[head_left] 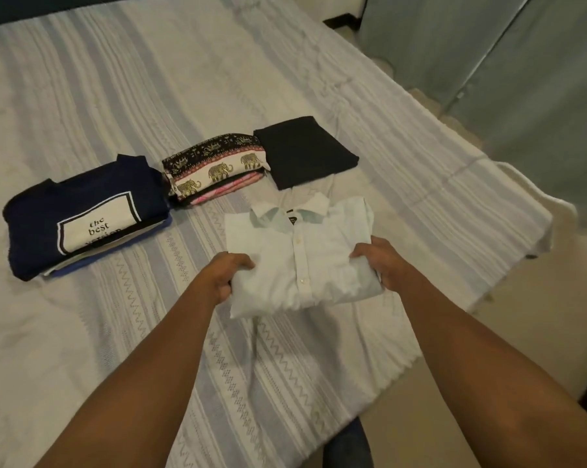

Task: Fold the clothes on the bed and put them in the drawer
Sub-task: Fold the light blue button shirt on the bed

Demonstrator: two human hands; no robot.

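A folded white button-up shirt lies near the bed's front right corner, collar pointing away from me. My left hand grips its lower left edge, fingers curled under the cloth. My right hand grips its lower right edge. Behind it sit a folded black garment, a folded elephant-print garment on pink cloth, and a folded navy shirt printed "the best version" on top of a small stack.
The bed has a pale striped cover, with open cover beyond the clothes. Its right edge drops to a beige floor. Grey-green curtains or doors stand at the right. No drawer is in view.
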